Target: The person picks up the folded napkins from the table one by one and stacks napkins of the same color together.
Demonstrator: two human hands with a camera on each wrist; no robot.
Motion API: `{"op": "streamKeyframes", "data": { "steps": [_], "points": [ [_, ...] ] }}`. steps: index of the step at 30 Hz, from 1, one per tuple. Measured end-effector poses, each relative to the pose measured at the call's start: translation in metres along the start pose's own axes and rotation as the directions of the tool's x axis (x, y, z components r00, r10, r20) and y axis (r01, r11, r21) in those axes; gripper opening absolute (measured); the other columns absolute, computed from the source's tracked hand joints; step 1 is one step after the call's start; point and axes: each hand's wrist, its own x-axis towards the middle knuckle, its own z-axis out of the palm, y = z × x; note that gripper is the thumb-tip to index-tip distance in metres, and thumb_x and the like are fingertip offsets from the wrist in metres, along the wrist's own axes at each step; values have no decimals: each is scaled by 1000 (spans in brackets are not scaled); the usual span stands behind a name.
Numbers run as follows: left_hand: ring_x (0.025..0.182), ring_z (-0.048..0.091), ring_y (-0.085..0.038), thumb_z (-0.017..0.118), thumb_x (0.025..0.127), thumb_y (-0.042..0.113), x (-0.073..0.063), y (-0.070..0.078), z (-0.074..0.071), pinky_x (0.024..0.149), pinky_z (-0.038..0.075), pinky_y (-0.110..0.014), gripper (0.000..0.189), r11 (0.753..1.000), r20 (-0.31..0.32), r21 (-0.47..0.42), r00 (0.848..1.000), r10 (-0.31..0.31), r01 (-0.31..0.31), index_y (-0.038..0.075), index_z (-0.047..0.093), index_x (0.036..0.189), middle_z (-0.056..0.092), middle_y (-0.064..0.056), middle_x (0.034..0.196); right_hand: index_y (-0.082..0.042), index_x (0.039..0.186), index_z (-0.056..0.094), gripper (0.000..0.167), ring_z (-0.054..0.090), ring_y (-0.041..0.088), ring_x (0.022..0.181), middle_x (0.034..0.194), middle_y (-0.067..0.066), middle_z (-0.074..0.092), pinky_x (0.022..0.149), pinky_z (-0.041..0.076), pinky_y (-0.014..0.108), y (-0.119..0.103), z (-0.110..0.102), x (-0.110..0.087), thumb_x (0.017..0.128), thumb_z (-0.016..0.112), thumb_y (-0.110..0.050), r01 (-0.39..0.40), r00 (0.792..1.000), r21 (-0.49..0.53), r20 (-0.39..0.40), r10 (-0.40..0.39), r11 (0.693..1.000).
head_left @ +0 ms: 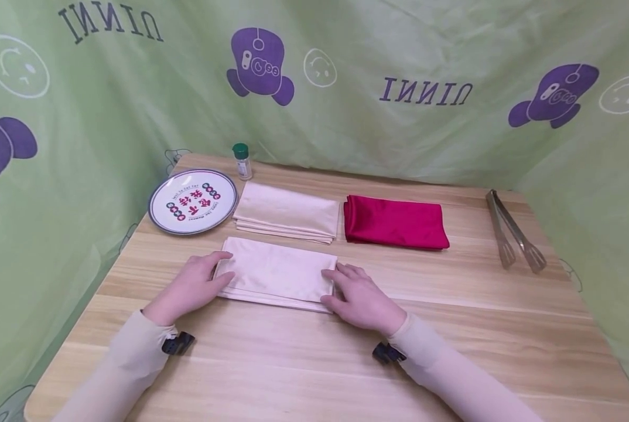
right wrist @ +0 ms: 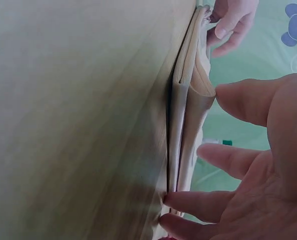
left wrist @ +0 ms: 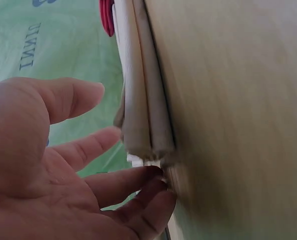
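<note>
A folded pale pink satin cloth lies flat on the wooden table, its layers showing along the near edge. At its left end is my left hand, thumb and forefinger spread at the border. In the left wrist view, the fingers reach round the end of the folded layers with the thumb apart from them. My right hand rests at the opposite end, fingertips on the cloth's edge. The right wrist view has the thumb against the rounded upper fold and the other fingers extended along the side.
Behind lie another folded pale pink cloth and a folded crimson cloth. A white plate with a blue rim and a green-capped shaker stand back left. Metal tongs lie far right. Green curtains border the table.
</note>
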Motion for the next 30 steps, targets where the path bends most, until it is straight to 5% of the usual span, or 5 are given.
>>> {"op": "streamKeyframes", "data": {
  "steps": [8,14,21,30],
  "points": [
    [120,47,-49,61,96,30,3,-2,4,100,37,-62,48,998,-9,-53,1000,-28,27,1,53,134,57,-31,127,-14,138,55,55,36,37,136,146,21,42,110,30,51,1,3,5,91,66,-40,7,1000,38,-16,-7,999],
    [131,43,-42,61,97,29,3,-5,1,108,33,-55,50,976,9,-215,999,-38,39,3,50,138,47,-24,142,-12,134,57,46,44,34,131,142,20,45,109,35,47,3,6,9,93,68,-31,28,995,178,-102,-10,984],
    [125,51,-42,63,97,25,4,-6,-2,102,41,-54,45,941,2,-326,996,-94,90,6,51,136,48,-24,141,-13,127,61,38,61,21,103,135,14,48,94,49,39,3,10,13,89,70,-11,36,976,392,-213,52,919],
    [122,54,-38,69,92,15,9,-9,1,93,50,-43,47,892,6,-434,991,-136,125,4,52,135,50,-26,138,-9,118,65,37,62,16,84,118,9,54,75,53,32,3,15,20,83,71,1,-42,963,549,-200,180,834]
  ]
}}
